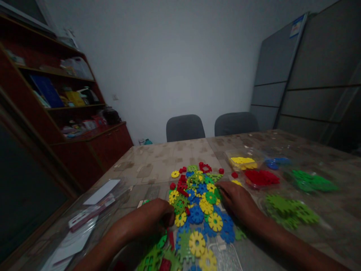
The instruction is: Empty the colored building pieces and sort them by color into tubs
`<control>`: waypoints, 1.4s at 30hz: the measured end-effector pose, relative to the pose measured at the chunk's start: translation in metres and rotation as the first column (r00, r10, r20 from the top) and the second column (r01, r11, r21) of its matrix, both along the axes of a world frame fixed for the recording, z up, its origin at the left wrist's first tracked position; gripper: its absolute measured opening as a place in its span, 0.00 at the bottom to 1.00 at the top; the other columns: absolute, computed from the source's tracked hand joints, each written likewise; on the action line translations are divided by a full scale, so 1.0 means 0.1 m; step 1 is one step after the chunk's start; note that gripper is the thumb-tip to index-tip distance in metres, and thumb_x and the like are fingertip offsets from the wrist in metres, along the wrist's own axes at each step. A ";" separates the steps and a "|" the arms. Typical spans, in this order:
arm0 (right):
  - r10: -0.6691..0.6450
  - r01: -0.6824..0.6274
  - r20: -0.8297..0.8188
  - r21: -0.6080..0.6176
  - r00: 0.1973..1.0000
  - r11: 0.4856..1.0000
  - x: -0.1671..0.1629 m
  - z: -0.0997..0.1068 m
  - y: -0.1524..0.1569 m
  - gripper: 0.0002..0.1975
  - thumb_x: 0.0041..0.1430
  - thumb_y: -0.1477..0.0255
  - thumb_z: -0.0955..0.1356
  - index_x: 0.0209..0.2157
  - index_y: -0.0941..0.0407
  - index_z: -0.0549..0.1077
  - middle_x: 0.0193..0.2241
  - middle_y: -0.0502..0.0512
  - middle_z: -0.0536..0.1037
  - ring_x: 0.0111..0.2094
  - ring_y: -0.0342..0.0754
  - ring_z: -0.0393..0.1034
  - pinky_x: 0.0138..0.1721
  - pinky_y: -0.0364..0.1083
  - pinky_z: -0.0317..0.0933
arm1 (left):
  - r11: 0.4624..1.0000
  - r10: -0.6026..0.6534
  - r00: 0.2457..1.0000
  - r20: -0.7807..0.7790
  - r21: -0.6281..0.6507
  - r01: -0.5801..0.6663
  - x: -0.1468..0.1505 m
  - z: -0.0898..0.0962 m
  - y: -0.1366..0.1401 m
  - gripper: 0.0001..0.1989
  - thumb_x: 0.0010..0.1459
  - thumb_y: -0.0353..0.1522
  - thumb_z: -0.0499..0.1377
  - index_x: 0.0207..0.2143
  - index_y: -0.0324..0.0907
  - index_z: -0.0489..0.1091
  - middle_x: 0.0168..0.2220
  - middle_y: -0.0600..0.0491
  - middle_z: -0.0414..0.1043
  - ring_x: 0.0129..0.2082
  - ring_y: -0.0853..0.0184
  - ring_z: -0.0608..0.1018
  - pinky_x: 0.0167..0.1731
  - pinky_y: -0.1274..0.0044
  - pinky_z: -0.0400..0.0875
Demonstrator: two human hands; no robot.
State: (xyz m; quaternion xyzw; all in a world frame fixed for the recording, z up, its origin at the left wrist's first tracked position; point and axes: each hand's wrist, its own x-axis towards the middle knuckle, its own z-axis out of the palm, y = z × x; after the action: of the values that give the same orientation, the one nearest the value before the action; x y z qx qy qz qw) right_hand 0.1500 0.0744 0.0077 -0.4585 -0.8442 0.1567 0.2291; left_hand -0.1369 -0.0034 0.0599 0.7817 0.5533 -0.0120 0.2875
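A heap of plastic interlocking pieces, with yellow notched discs, blue notched discs, light-green square pieces and red pieces, lies in the middle of the table. My left hand is at the heap's left side, its fingers curled downward. Green pieces lie just below it; anything in its grasp is hidden. My right hand reaches to the heap's right edge. Its fingers are bent together beside a green piece, and I cannot make out what is between them.
On the right stand clear containers of yellow pieces, red pieces, blue pieces, green pieces and light-green pieces. Flat plastic-wrapped packets lie at left. Two grey chairs stand behind the table.
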 end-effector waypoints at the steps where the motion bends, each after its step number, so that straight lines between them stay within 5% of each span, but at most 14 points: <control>1: 0.003 -0.003 -0.024 -0.002 1.000 1.000 0.00 0.00 0.00 0.17 0.65 0.73 0.57 0.43 0.55 0.76 0.43 0.60 0.80 0.44 0.54 0.73 0.45 0.50 0.63 | 1.000 -0.005 1.000 0.029 0.005 0.005 0.01 -0.01 0.01 0.14 0.41 0.20 0.57 0.30 0.43 0.74 0.30 0.57 0.76 0.30 0.66 0.75 0.28 0.79 0.63; 12: 0.109 -0.115 -0.070 -0.084 0.992 0.990 -0.07 -0.10 -0.08 0.16 0.58 0.71 0.66 0.49 0.57 0.72 0.48 0.62 0.77 0.49 0.56 0.70 0.50 0.52 0.61 | 0.972 -0.044 0.961 0.273 0.235 -0.023 0.08 0.03 0.08 0.06 0.58 0.28 0.57 0.35 0.43 0.73 0.34 0.54 0.75 0.35 0.66 0.74 0.37 0.77 0.66; 15: 0.100 -0.108 -0.070 -0.111 0.992 0.988 -0.05 -0.13 -0.06 0.12 0.55 0.72 0.68 0.43 0.57 0.73 0.43 0.61 0.77 0.43 0.54 0.70 0.45 0.50 0.61 | 0.964 -0.036 0.951 0.308 0.262 -0.049 0.11 -0.02 0.11 0.04 0.58 0.29 0.57 0.34 0.41 0.73 0.34 0.53 0.76 0.35 0.66 0.75 0.37 0.76 0.66; 21: 0.084 -0.112 -0.163 -0.174 0.983 0.978 -0.07 -0.04 -0.06 0.07 0.50 0.78 0.68 0.28 0.54 0.64 0.27 0.49 0.72 0.29 0.45 0.65 0.29 0.42 0.54 | 0.976 -0.053 0.936 0.347 0.216 -0.025 0.26 -0.15 0.10 0.08 0.57 0.26 0.57 0.35 0.43 0.75 0.36 0.53 0.78 0.37 0.65 0.76 0.39 0.76 0.68; 29: 0.093 -0.167 -0.278 -0.255 0.956 0.953 -0.14 0.06 -0.14 0.10 0.46 0.83 0.68 0.26 0.55 0.65 0.21 0.44 0.65 0.25 0.42 0.60 0.26 0.41 0.48 | 0.987 -0.025 0.918 0.397 0.158 -0.041 0.19 -0.09 0.02 0.26 0.43 0.16 0.56 0.41 0.48 0.76 0.42 0.54 0.77 0.41 0.63 0.75 0.45 0.72 0.67; 36: 0.132 -0.310 -0.450 -0.349 0.883 0.884 -0.24 0.08 -0.28 0.13 0.48 0.80 0.70 0.39 0.56 0.74 0.22 0.43 0.65 0.25 0.41 0.60 0.25 0.41 0.51 | 0.942 0.147 0.749 0.646 0.140 -0.306 0.35 -0.19 0.07 0.23 0.52 0.26 0.59 0.52 0.43 0.68 0.44 0.48 0.70 0.44 0.61 0.72 0.46 0.69 0.68; 42: 0.185 -0.414 -0.525 -0.360 0.831 0.836 -0.30 0.07 -0.44 0.10 0.51 0.79 0.69 0.36 0.56 0.78 0.24 0.47 0.73 0.26 0.43 0.63 0.28 0.43 0.56 | 0.947 0.218 0.582 0.783 -0.026 -0.320 0.56 -0.27 -0.04 0.25 0.48 0.29 0.62 0.51 0.41 0.68 0.38 0.51 0.68 0.37 0.65 0.73 0.34 0.76 0.69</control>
State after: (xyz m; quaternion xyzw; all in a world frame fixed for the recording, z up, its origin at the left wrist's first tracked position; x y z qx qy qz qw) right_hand 0.1195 0.0300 0.0148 -0.3048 -0.7642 0.4931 0.2828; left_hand -0.0813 -0.0077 0.0327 0.6319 0.4865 0.4025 0.4494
